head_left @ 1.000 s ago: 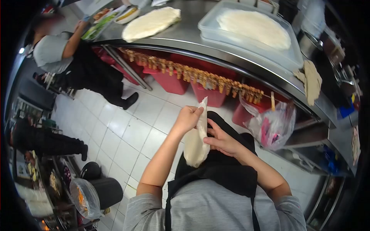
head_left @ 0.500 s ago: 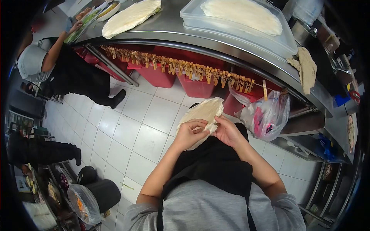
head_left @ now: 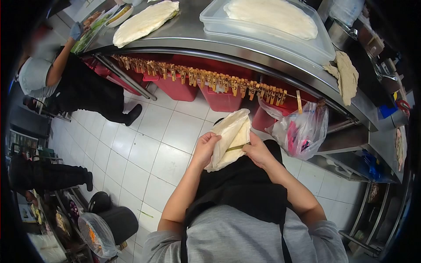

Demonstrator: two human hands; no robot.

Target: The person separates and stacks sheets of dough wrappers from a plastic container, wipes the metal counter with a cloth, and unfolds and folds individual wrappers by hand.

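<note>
In front of my black apron I hold a thin, pale folded sheet [head_left: 226, 131] that looks like flatbread; the view does not settle its material. My left hand [head_left: 205, 149] pinches its left edge between thumb and fingers. At the lower right edge my right hand [head_left: 258, 151] is closed, thumb and fingers together. A narrow green strip [head_left: 236, 148] lies in the fold and runs to the right fingertips. Similar pale pieces are on the steel counter: one oval piece [head_left: 147, 24] with green at its edge, and a larger one [head_left: 272, 17] in a clear plastic tub [head_left: 263, 41].
Wooden clothespins [head_left: 215, 79] hang under the counter's edge, above red bins [head_left: 221, 98]. A plastic bag [head_left: 305, 131] hangs at the right, below a beige cloth [head_left: 346, 79]. Two other people stand at the left. A black bin [head_left: 118, 221] stands at lower left.
My left hand has moved left and the sheet's fold has opened, showing the green strip. My right hand has shifted slightly. At the far left, a person's arm has moved.
</note>
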